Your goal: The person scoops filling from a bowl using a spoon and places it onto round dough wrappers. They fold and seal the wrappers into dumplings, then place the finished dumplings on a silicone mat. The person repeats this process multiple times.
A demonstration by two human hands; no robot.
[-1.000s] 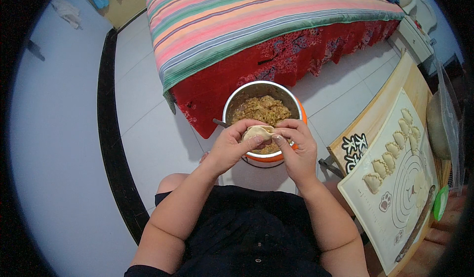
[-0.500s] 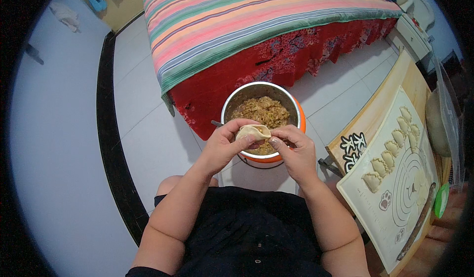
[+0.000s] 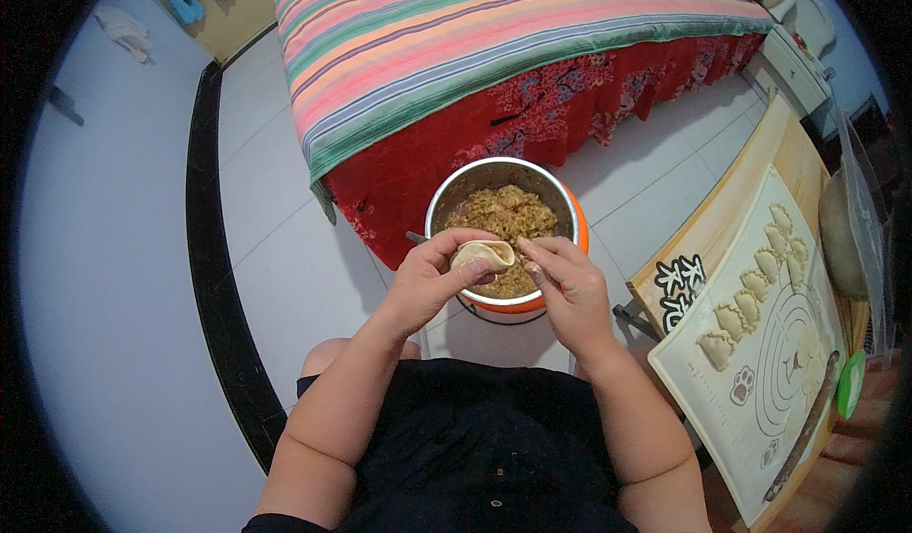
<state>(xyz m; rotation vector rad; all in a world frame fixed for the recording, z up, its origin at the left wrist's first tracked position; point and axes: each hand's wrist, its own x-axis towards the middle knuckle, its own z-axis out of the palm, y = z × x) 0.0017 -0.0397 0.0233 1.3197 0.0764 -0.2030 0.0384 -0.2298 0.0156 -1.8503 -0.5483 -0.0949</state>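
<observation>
The left hand (image 3: 432, 281) gripped a folded dumpling (image 3: 483, 254) just above the near rim of the steel bowl of filling (image 3: 502, 224). The right hand (image 3: 567, 286), fingers curled and empty, hovered just beside it. Right of the bowl, finished dumplings (image 3: 750, 291) lined a pastry mat (image 3: 760, 381)

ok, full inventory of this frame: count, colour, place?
folded dough dumpling: 1, pale, in left hand's fingers
steel bowl of chopped filling: 1, brown mix, centre, on orange base
finished dumplings: about 7, pale, row on mat at right
cream pastry mat: 1, on wooden board
striped bedspread: 1, multicolour, top
left hand: holds dumpling
right hand: beside dumpling, contact unclear
</observation>
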